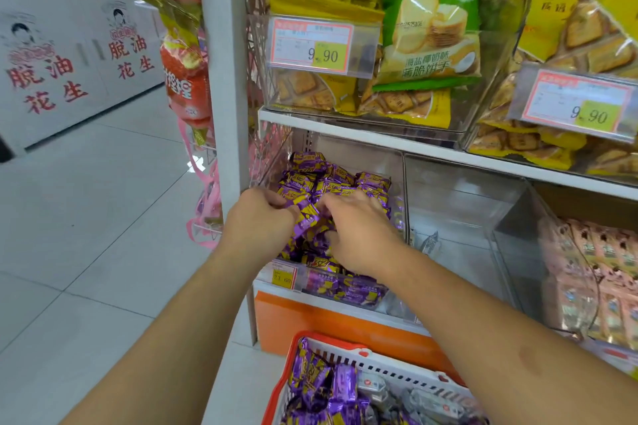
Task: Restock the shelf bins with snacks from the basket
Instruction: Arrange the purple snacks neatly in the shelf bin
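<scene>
At the shelf's left end, the left hand pinches a crinkly purple-and-yellow snack lying slantwise over the clear plastic bin. The right hand, fingers curled, grips more snacks. Below, the red slotted basket holds others.

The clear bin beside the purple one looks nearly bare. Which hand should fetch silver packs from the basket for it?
Probably the right hand: it is nearer the near-empty bin, and the silver packs lie on the basket's right side, under that arm. The left hand grips a purple snack at the bin's far-left edge.
</scene>
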A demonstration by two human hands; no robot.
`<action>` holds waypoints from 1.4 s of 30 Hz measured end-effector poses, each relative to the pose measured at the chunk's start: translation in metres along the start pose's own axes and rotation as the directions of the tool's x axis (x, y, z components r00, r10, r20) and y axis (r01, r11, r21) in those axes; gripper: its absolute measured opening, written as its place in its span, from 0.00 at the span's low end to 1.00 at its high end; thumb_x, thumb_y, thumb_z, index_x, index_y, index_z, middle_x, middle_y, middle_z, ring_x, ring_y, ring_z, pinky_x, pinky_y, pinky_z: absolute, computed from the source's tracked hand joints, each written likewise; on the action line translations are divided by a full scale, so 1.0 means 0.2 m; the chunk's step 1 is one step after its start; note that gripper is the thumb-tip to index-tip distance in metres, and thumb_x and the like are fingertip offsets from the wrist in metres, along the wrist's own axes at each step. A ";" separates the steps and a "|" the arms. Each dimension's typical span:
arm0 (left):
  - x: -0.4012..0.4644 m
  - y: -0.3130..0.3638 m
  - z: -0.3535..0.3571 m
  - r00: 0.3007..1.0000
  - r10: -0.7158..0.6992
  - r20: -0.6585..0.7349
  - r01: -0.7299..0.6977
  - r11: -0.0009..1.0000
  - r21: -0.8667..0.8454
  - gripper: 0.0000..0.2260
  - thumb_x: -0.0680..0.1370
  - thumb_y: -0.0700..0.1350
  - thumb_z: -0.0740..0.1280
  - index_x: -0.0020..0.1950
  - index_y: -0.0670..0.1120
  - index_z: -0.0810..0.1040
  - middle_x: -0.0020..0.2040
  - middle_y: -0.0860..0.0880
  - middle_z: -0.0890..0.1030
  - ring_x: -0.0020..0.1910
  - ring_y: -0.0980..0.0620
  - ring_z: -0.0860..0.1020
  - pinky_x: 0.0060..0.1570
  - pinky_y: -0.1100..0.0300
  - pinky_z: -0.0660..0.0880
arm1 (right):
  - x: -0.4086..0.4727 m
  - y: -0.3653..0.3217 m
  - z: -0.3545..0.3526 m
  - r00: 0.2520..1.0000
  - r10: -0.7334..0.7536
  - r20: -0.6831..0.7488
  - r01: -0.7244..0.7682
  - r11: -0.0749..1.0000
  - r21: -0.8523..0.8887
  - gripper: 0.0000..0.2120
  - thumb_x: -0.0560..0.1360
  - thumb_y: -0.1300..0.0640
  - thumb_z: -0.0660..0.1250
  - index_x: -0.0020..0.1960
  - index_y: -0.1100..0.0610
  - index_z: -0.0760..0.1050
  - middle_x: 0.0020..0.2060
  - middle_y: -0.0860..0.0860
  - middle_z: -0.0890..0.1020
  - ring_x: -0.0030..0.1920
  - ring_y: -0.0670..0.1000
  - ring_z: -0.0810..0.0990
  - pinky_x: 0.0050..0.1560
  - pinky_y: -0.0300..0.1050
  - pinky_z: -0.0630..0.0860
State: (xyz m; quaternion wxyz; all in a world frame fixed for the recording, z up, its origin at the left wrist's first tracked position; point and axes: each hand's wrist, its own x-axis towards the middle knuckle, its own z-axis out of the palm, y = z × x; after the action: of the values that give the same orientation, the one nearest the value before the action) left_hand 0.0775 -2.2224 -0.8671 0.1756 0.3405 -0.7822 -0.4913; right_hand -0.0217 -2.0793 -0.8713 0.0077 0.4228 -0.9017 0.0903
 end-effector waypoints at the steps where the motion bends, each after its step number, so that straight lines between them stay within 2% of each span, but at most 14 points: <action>1: 0.01 0.00 0.00 1.000 0.013 0.022 -0.014 1.000 0.024 0.05 0.77 0.47 0.73 0.51 0.49 0.81 0.44 0.47 0.83 0.43 0.47 0.81 0.37 0.59 0.70 | 0.01 0.01 0.01 0.999 0.008 -0.049 -0.010 0.999 -0.043 0.18 0.76 0.57 0.71 0.65 0.51 0.72 0.57 0.52 0.81 0.63 0.57 0.71 0.61 0.53 0.67; 3: 0.00 0.01 0.00 0.991 0.042 0.129 -0.053 0.996 0.075 0.03 0.78 0.45 0.72 0.50 0.50 0.81 0.44 0.46 0.84 0.38 0.49 0.80 0.31 0.61 0.71 | 0.02 0.04 0.01 0.994 0.038 -0.105 -0.048 0.995 -0.092 0.18 0.73 0.59 0.72 0.62 0.52 0.75 0.56 0.52 0.82 0.60 0.58 0.74 0.59 0.52 0.67; 6: -0.01 0.01 0.04 0.942 0.089 0.324 -0.153 0.972 0.177 0.02 0.79 0.42 0.71 0.51 0.47 0.83 0.41 0.47 0.84 0.28 0.59 0.76 0.25 0.70 0.68 | 0.01 0.06 -0.02 0.991 0.077 -0.107 -0.086 0.993 -0.083 0.23 0.71 0.61 0.73 0.65 0.53 0.75 0.60 0.53 0.79 0.64 0.58 0.72 0.64 0.53 0.68; 9: -0.01 -0.02 0.07 0.909 0.104 0.403 -0.234 0.928 0.291 0.04 0.79 0.48 0.72 0.53 0.52 0.83 0.43 0.49 0.84 0.31 0.56 0.77 0.29 0.68 0.71 | -0.03 0.07 -0.05 0.977 0.122 -0.177 -0.126 0.992 -0.007 0.24 0.69 0.63 0.70 0.65 0.55 0.74 0.61 0.54 0.76 0.65 0.58 0.70 0.67 0.54 0.69; 11: 0.00 -0.03 0.09 0.924 0.090 0.372 -0.224 0.916 0.334 0.12 0.76 0.53 0.75 0.57 0.51 0.79 0.47 0.51 0.81 0.42 0.53 0.79 0.38 0.61 0.72 | -0.05 0.07 -0.06 0.965 0.152 -0.214 -0.140 0.988 0.072 0.22 0.69 0.65 0.67 0.63 0.56 0.74 0.60 0.54 0.76 0.63 0.58 0.71 0.65 0.55 0.70; 13: 0.01 -0.05 0.12 0.949 0.081 0.304 -0.202 0.899 0.389 0.19 0.73 0.58 0.77 0.55 0.48 0.75 0.46 0.51 0.78 0.47 0.48 0.77 0.41 0.56 0.70 | -0.09 0.07 -0.06 0.960 0.157 -0.232 -0.132 0.984 0.119 0.20 0.69 0.66 0.66 0.60 0.56 0.73 0.58 0.54 0.76 0.60 0.58 0.73 0.62 0.55 0.73; 16: -0.01 -0.06 0.16 0.961 0.114 0.252 -0.222 0.861 0.458 0.18 0.73 0.59 0.76 0.49 0.47 0.76 0.42 0.49 0.80 0.46 0.46 0.78 0.41 0.55 0.73 | -0.13 0.08 -0.06 0.965 0.152 -0.214 -0.126 0.984 0.128 0.19 0.68 0.68 0.66 0.56 0.55 0.72 0.54 0.53 0.78 0.56 0.57 0.75 0.57 0.55 0.75; 19: -0.04 -0.06 0.17 0.968 0.120 0.223 -0.214 0.856 0.470 0.20 0.73 0.60 0.75 0.53 0.48 0.74 0.45 0.47 0.80 0.48 0.43 0.79 0.47 0.52 0.78 | -0.14 0.12 -0.06 0.959 0.198 -0.200 -0.164 0.971 0.173 0.19 0.67 0.70 0.66 0.55 0.56 0.74 0.51 0.53 0.79 0.53 0.58 0.77 0.54 0.55 0.77; 23: -0.07 -0.05 0.17 0.959 0.111 0.261 -0.230 0.844 0.485 0.20 0.74 0.61 0.74 0.54 0.49 0.73 0.41 0.49 0.79 0.43 0.45 0.80 0.41 0.54 0.76 | -0.15 0.16 -0.09 0.957 0.231 -0.175 -0.188 0.954 0.232 0.19 0.67 0.71 0.64 0.53 0.54 0.76 0.48 0.51 0.79 0.50 0.57 0.78 0.53 0.56 0.78; 27: -0.07 -0.06 0.17 0.971 0.116 0.208 -0.220 0.769 0.600 0.21 0.73 0.60 0.74 0.57 0.48 0.75 0.44 0.49 0.78 0.49 0.43 0.80 0.49 0.48 0.81 | -0.16 0.15 -0.10 0.985 0.168 -0.024 -0.163 0.977 0.137 0.19 0.68 0.69 0.62 0.54 0.51 0.77 0.49 0.50 0.79 0.52 0.57 0.78 0.57 0.53 0.76; 30: -0.06 -0.06 0.19 0.967 0.115 0.226 -0.232 0.763 0.603 0.20 0.71 0.60 0.74 0.52 0.48 0.74 0.43 0.47 0.78 0.48 0.42 0.80 0.47 0.48 0.81 | -0.17 0.13 -0.10 0.987 0.158 0.038 -0.159 0.987 0.025 0.20 0.69 0.63 0.65 0.60 0.51 0.76 0.55 0.51 0.78 0.58 0.57 0.76 0.61 0.51 0.73; 35: -0.06 -0.06 0.25 0.961 0.122 0.248 -0.247 0.780 0.575 0.21 0.69 0.60 0.76 0.47 0.47 0.74 0.40 0.48 0.76 0.46 0.42 0.79 0.41 0.53 0.76 | -0.18 0.12 -0.10 0.994 0.092 0.057 -0.079 0.977 -0.199 0.27 0.67 0.50 0.71 0.65 0.52 0.72 0.58 0.53 0.74 0.63 0.57 0.72 0.65 0.51 0.68; 38: -0.05 -0.06 0.26 0.953 0.121 0.277 -0.261 0.792 0.551 0.20 0.69 0.61 0.75 0.46 0.47 0.75 0.40 0.49 0.78 0.43 0.45 0.79 0.40 0.54 0.76 | -0.17 0.13 -0.08 0.996 0.074 0.043 -0.060 0.963 -0.263 0.28 0.69 0.49 0.75 0.66 0.52 0.70 0.60 0.53 0.74 0.63 0.57 0.73 0.66 0.51 0.68; 42: -0.05 -0.05 0.19 0.944 0.119 0.309 -0.270 0.814 0.514 0.15 0.77 0.57 0.70 0.43 0.45 0.81 0.36 0.46 0.81 0.40 0.45 0.80 0.42 0.53 0.80 | -0.15 0.13 -0.09 0.999 0.046 -0.019 -0.049 0.963 -0.266 0.19 0.74 0.54 0.73 0.63 0.53 0.72 0.57 0.52 0.79 0.59 0.57 0.77 0.60 0.50 0.71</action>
State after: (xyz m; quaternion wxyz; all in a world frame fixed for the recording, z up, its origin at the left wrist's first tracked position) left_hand 0.0644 -2.1928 -0.8927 0.0152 0.2259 -0.9370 -0.2660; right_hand -0.0237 -2.0362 -0.8603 0.0678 0.3955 -0.9155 -0.0289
